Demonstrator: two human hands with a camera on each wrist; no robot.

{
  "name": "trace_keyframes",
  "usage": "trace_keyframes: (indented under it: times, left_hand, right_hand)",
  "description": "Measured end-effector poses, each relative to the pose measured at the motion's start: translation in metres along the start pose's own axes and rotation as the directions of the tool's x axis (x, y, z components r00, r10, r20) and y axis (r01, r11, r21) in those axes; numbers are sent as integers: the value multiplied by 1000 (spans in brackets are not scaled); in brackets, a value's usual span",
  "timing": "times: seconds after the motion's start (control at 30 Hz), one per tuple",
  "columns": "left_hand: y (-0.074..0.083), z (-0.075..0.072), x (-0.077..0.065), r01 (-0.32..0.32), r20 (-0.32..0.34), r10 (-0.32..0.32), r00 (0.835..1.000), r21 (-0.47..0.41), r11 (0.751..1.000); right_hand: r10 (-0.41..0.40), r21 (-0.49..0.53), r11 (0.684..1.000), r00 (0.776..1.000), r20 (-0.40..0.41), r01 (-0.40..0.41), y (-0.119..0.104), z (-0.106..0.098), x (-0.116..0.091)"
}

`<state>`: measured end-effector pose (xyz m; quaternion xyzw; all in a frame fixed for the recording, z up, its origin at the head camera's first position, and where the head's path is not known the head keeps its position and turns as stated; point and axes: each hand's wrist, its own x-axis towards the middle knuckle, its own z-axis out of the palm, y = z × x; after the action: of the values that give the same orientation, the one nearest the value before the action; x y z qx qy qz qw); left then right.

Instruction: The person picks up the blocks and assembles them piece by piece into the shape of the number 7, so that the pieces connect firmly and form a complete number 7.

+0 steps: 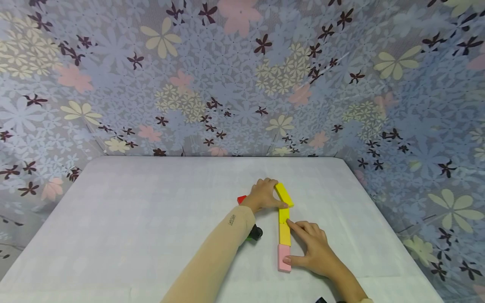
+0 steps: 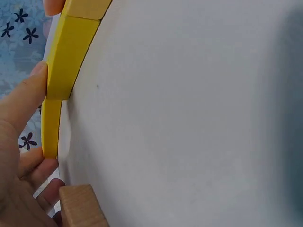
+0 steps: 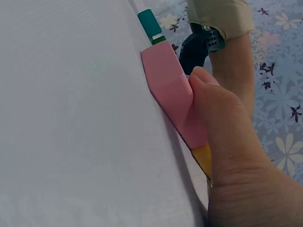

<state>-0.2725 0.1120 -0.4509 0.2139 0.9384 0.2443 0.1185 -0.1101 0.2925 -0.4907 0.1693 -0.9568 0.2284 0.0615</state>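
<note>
A row of blocks lies on the white table: a pink block [image 1: 284, 257] nearest, then an orange-yellow block [image 1: 285, 235], a yellow block [image 1: 283, 215] and a far yellow block [image 1: 283, 193] angled to the left. My left hand [image 1: 261, 195] spans the far yellow block, thumb near its close end and fingertips at its far end. From the right, my right hand [image 1: 312, 248] touches the row, its thumb on the pink block and its index finger beside the joint of the yellow and orange-yellow blocks. In the right wrist view that index finger is hidden.
A red block [image 1: 241, 199] shows partly behind my left wrist. Close to my left fingers stands a plain wooden block [image 2: 83, 205]. Beyond the pink block, the right wrist view has a teal block [image 3: 149, 22] and a green block [image 3: 159, 40]. A flowered curtain [image 1: 227, 84] borders the table.
</note>
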Motion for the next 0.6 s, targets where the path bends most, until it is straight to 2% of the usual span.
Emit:
trace_keyframes:
  times: [0.23,0.37,0.6]
  left_hand:
    - [6,2,0,-9,16,9,1000,13,1000]
    - [12,7,1,1,8,-2,1000,62,998]
    - [26,13,-1,41,-57,-30,998,195,980]
  right_hand:
    - [-3,6,1000,1000,0,3,2,0,0]
    - [-4,5,1000,1000,-3,4,3,1,0]
    - [-25,31,999,1000,-6,25,1,0,1]
